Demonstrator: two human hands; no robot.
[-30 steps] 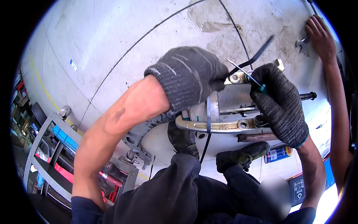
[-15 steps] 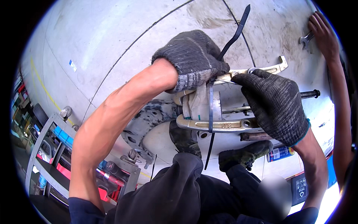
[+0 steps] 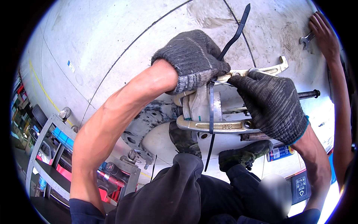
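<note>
A pale metal gear puller (image 3: 223,127) with long hooked arms lies between my hands, around a pale round metal part (image 3: 194,102). A black cable tie (image 3: 211,108) runs across its arms, one tail hanging below and a ridged black strip rising above. My left hand (image 3: 192,59), in a dark knitted glove, is closed at the tie by the upper arm; the strip comes out beside its fingertips, which are mostly hidden. My gloved right hand (image 3: 270,104) is closed over the puller's right part. From its fingertips a thin pale metal piece (image 3: 223,83) points toward the tie; its kind is unclear.
At the right, another person's hand (image 3: 323,35) rests by an open-end wrench (image 3: 306,40) on the floor. A spray can (image 3: 279,153) lies near my boot (image 3: 244,154). A grey tool cart (image 3: 46,164) stands at the left. A perforated metal arm (image 3: 143,119) lies beneath the puller.
My right hand has shifted slightly left, its fingertips closer to the tie. My left hand stays in almost the same place.
</note>
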